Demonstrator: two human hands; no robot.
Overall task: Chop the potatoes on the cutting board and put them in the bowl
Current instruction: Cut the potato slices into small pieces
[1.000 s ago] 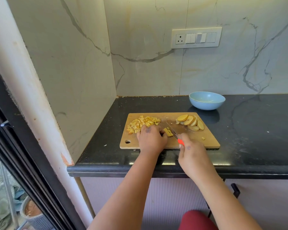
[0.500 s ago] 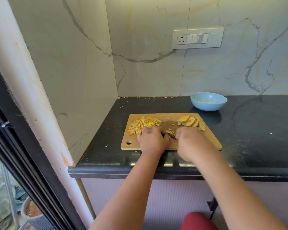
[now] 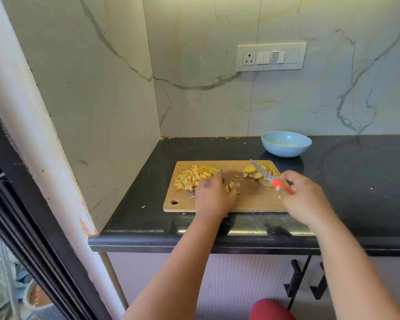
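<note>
- Head view: a wooden cutting board point(image 3: 252, 199) lies on the black bench point(image 3: 356, 185), close to the bench's front edge and toward its left corner, where the marble walls meet.
- A heap of diced potato point(image 3: 194, 177) sits on the board's left half, near its back edge.
- A cluster of potato slices point(image 3: 252, 171) lies at the board's back right corner, not yet diced.
- The left hand point(image 3: 214, 197) rests palm down on the middle of the board, its fingers spread and fairly straight, fingertips touching the right edge of the diced heap.
- A few cut pieces point(image 3: 229, 187) lie between the thumb and forefinger of that hand; whether the fingers pinch them cannot be told.
- The right hand point(image 3: 303, 199) is over the board's right edge, fingers curled round the red handle of a knife point(image 3: 267, 177).
- The knife blade is lifted off the board and points back and left, crossing above the slices.
- A light blue bowl point(image 3: 286, 144) stands on the bench just behind the board's back right corner, apart from it; it holds no potato.
- A white switch panel point(image 3: 271, 57) is fixed to the back wall above the bowl.
- Small scraps point(image 3: 143, 206) lie on the bench left of the board.
</note>
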